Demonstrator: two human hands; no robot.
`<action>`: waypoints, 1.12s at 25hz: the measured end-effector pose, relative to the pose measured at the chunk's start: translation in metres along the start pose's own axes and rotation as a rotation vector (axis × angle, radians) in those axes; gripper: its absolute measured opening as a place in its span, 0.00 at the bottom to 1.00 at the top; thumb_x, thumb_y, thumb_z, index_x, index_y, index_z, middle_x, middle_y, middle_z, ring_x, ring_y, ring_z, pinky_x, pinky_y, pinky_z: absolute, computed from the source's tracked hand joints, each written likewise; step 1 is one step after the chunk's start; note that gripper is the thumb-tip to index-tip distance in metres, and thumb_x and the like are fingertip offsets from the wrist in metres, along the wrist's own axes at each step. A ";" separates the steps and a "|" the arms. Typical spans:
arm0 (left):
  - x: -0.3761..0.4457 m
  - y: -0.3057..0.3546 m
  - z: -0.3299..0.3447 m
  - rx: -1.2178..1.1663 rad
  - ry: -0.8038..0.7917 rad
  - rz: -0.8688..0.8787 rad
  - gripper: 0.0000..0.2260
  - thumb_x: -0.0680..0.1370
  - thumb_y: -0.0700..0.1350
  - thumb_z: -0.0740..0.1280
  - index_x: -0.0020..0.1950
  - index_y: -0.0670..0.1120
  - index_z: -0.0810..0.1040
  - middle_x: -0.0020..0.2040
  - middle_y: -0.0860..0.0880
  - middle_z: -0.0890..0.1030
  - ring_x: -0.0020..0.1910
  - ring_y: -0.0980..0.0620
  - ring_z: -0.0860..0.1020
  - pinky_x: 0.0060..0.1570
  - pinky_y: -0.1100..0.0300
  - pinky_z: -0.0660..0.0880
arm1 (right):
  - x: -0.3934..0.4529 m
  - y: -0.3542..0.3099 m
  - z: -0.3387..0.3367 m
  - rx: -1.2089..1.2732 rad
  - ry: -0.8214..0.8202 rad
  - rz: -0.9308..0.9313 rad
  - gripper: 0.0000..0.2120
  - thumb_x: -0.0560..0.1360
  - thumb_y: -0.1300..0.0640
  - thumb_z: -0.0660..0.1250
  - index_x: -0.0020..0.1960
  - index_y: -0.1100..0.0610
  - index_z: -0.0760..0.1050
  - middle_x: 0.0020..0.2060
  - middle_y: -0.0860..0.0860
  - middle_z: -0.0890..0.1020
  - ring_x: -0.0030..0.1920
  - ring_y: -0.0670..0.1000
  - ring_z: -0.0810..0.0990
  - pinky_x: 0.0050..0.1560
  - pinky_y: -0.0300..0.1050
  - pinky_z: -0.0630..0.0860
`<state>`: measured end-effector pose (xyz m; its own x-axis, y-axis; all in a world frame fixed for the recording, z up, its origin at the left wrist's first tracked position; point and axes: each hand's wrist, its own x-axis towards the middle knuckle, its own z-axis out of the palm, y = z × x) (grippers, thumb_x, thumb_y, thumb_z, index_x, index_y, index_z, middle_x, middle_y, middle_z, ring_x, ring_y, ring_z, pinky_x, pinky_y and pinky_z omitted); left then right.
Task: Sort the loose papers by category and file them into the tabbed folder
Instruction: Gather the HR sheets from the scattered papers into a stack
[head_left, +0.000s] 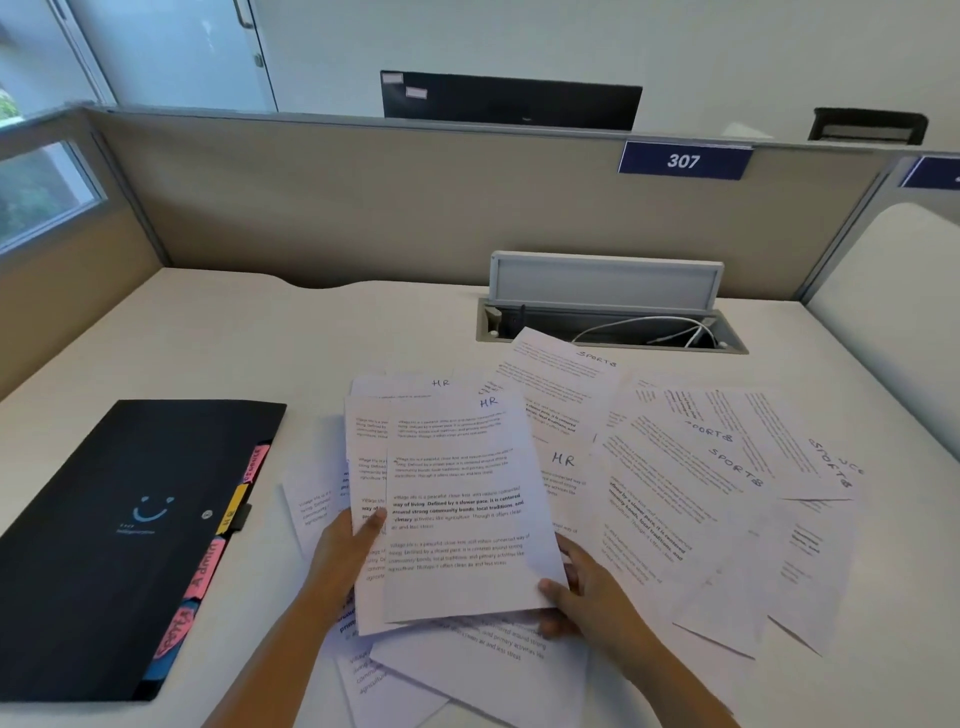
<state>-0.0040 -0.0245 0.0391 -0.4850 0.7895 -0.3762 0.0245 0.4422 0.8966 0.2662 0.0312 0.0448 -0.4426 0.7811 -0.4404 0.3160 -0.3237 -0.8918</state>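
A small stack of printed sheets marked "HR" (457, 499) is lifted above the desk. My left hand (348, 551) grips its left edge with the thumb on top. My right hand (576, 592) pinches its lower right corner. Loose papers (727, 493) lie fanned over the desk to the right, several marked "SPORTS", and one "HR" sheet (563, 460) shows beneath the stack. More sheets (467, 654) lie under my hands. The black tabbed folder (119, 530) lies closed at the left, with pink and yellow tabs (228, 525) along its right edge.
An open cable tray (613, 322) with white cords sits in the desk at the back. Beige partition walls (363, 208) close off the back and left. A dark monitor (511, 101) rises behind the partition. A white desk edge (893, 332) curves at the right.
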 end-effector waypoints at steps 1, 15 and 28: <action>0.000 0.001 -0.001 0.008 -0.016 0.010 0.11 0.78 0.48 0.62 0.58 0.47 0.74 0.50 0.47 0.82 0.43 0.50 0.81 0.36 0.60 0.77 | -0.001 0.000 0.001 -0.031 -0.002 -0.013 0.18 0.76 0.63 0.62 0.59 0.42 0.67 0.53 0.45 0.81 0.38 0.57 0.84 0.42 0.49 0.82; -0.004 0.003 -0.018 -0.277 -0.178 0.004 0.19 0.70 0.46 0.71 0.60 0.49 0.75 0.54 0.44 0.82 0.51 0.42 0.81 0.50 0.41 0.78 | 0.008 -0.018 -0.004 0.113 0.162 -0.014 0.18 0.73 0.55 0.67 0.63 0.54 0.72 0.53 0.53 0.81 0.49 0.55 0.83 0.51 0.51 0.80; -0.020 0.092 0.017 -0.196 -0.211 0.290 0.09 0.74 0.36 0.66 0.50 0.49 0.79 0.47 0.49 0.84 0.49 0.48 0.82 0.55 0.49 0.77 | -0.002 -0.104 -0.012 0.215 0.249 -0.365 0.17 0.67 0.56 0.74 0.55 0.52 0.77 0.51 0.52 0.83 0.54 0.53 0.81 0.60 0.56 0.75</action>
<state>0.0230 0.0081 0.1254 -0.2921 0.9485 -0.1228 -0.0431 0.1152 0.9924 0.2446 0.0700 0.1393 -0.2698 0.9595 -0.0808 -0.0144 -0.0879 -0.9960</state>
